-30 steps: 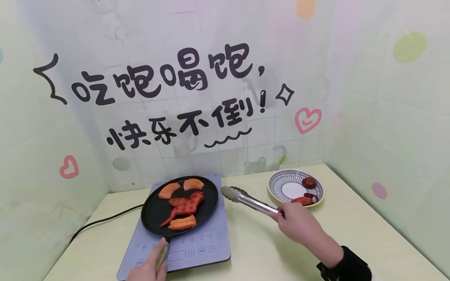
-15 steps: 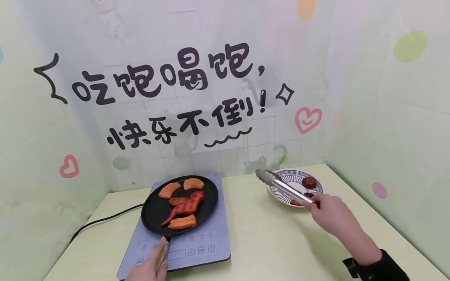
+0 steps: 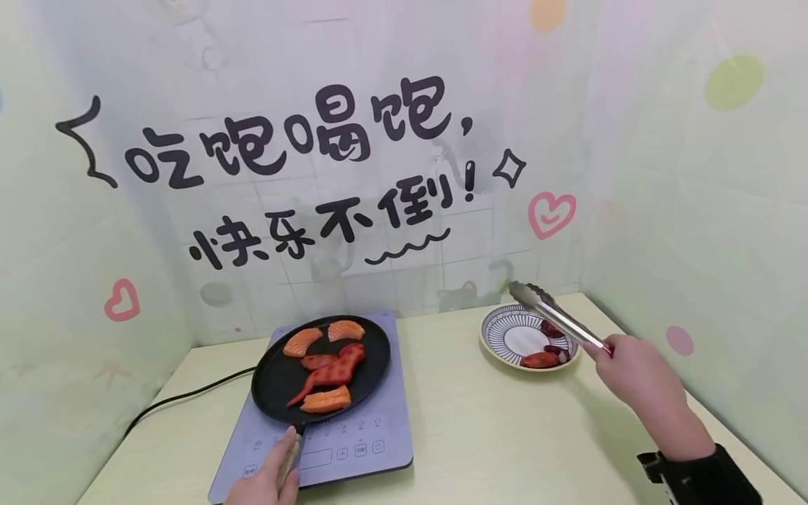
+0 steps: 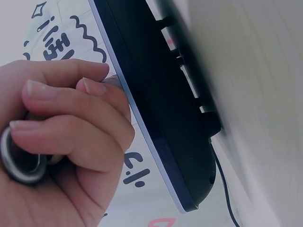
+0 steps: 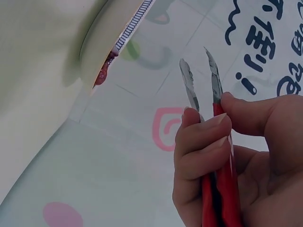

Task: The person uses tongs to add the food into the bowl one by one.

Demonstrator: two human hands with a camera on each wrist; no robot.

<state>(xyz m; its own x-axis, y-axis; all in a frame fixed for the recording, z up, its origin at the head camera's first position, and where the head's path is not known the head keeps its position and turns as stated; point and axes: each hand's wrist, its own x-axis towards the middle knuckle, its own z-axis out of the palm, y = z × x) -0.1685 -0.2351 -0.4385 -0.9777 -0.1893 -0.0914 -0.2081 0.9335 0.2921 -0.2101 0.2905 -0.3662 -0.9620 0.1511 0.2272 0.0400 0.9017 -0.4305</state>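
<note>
My left hand (image 3: 268,475) grips the handle (image 3: 290,459) of a round black frying pan (image 3: 271,382), fingers curled round it in the left wrist view. In the pan lie orange salmon-like slices (image 3: 326,400) and a red spotted squid-like piece (image 3: 337,368). My right hand (image 3: 640,379) holds red-handled metal tongs (image 3: 558,314), their tips slightly apart with nothing between them in the right wrist view. The tongs overlap the right side of a blue-and-white patterned plate (image 3: 505,335). On that plate sit a reddish-brown sausage-like piece (image 3: 539,360) and a dark red round piece (image 3: 550,328), partly behind the tongs.
Under the pan is a flat lilac induction cooker (image 3: 391,442) with touch symbols along its front. A black cord (image 3: 183,397) runs from it to the left. The pale yellow table (image 3: 480,428) is enclosed by printed fabric walls (image 3: 694,210).
My right hand has carried the tongs rightward from beside the pan to over the plate's right side. The left hand, the pan and its food keep their places.
</note>
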